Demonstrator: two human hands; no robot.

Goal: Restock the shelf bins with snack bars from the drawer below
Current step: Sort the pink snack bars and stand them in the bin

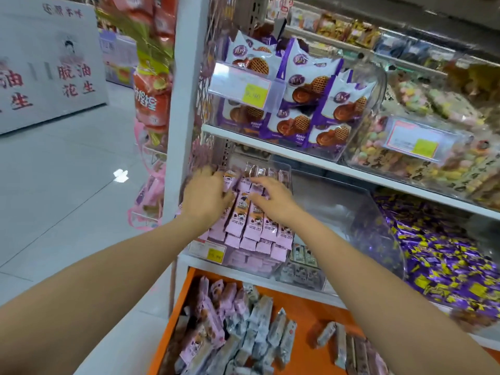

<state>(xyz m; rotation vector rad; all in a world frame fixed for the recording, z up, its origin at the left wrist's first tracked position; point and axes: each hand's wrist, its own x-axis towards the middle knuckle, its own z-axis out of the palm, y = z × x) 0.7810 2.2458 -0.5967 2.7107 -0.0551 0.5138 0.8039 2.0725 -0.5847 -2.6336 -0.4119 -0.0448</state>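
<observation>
Both hands were in the clear shelf bin (249, 263), on the pink snack bars (251, 226). The right hand (273, 197) lay flat on the top row, fingers straight. The left hand (205, 196) was blurred (grip cannot be told). Below, the orange drawer (297, 307) stood open, holding loose bars (235, 334). The white shelf upright (178, 104) flanked the left hand. A purple candy bin (446, 266) sat further right.

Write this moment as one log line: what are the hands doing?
stage: arranging bin | left hand: on pink bars, blurred | right hand: fingers flat on bars | drawer: open, holds bars
</observation>
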